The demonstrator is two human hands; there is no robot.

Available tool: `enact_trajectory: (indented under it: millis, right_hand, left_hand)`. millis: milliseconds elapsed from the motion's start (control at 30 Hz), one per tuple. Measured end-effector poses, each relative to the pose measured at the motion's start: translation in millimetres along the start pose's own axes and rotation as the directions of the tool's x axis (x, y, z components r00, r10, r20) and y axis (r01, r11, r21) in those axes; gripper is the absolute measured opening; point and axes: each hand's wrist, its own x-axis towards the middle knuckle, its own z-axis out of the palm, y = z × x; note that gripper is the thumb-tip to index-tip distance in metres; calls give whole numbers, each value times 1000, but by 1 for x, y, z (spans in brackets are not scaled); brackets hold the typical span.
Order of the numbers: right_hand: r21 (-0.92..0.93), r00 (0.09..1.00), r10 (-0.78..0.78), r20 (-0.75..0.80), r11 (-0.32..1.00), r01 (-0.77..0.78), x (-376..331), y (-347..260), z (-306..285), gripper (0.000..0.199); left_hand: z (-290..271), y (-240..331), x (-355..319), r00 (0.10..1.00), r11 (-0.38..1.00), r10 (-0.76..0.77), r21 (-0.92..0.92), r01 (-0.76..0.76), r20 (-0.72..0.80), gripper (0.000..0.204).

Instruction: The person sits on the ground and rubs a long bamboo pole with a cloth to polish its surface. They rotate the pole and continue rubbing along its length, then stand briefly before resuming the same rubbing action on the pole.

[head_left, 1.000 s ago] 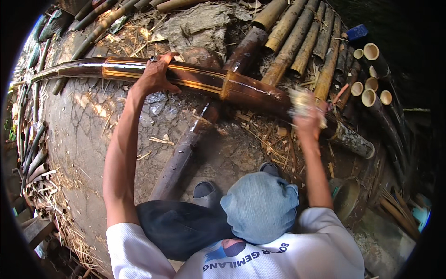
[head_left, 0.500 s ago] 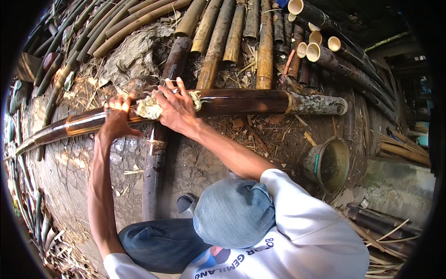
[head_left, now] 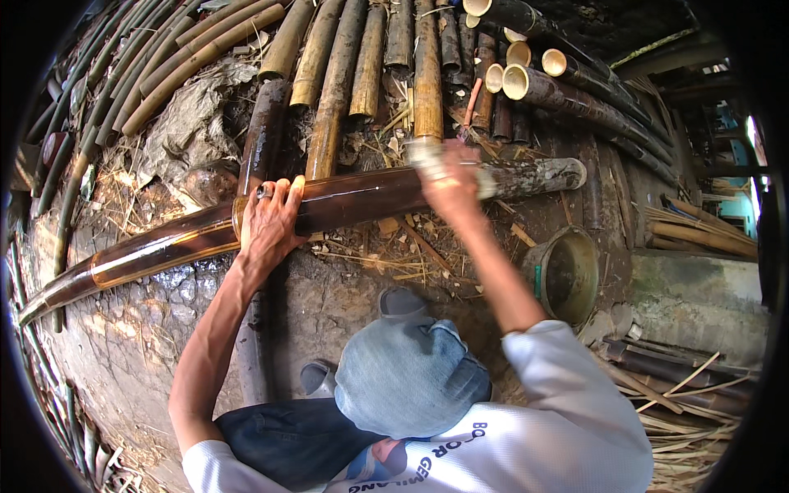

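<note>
A long, dark, wet-looking bamboo pole (head_left: 362, 200) slants across in front of me, its right end mottled grey. My left hand (head_left: 268, 223) is wrapped over the pole left of its middle, fingers on the far side and thumb on the near side. Farther right, my right hand (head_left: 454, 187) presses a pale, shaggy wad (head_left: 426, 156) against the pole near the grey end. Motion blurs this hand and the wad, so the finger placement is unclear. A second dark pole (head_left: 265, 123) runs crosswise beneath the bamboo, close to my left hand.
Cut bamboo lengths (head_left: 333, 107) lie in a row beyond the pole, with more stacked bamboo (head_left: 567, 99) at the far right. A bucket (head_left: 540, 267) stands to the right beside a low concrete block (head_left: 699, 296). Split strips (head_left: 686, 452) are heaped at the lower right.
My right hand has swept right along the pole with the pale wad, from near my left hand to the grey end. My left hand sits farther right too. The view has shifted slightly.
</note>
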Motion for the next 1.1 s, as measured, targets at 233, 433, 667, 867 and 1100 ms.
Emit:
enact_trajectory:
  millis: [233,433,667,867,1100]
  right_hand:
    - [-306,893,-438,-103,868,391,-18,-26,40,50]
    - [-400,960,206,-191,876,-268,32,66,-109,58]
    - [-104,675,-738,5,671,735,-61,-125,154,61]
    - [-181,892,-448,-59,884,431,-38,-22,28,52]
    - [-593,969,-195,-152,802,68,21,61,-42,44]
  left_hand:
    - [-11,-34,-34,986,994,21,108,-3,-167,106]
    - [15,-39,-51,954,994,12,106,21,-301,105]
    - [28,-26,-84,940,997,21,74,5,-342,89]
    - [-26,-89,-112,978,967,-203,165,193,47,129]
    - [-12,-131,-123,963,959,-268,78,271,-41,112]
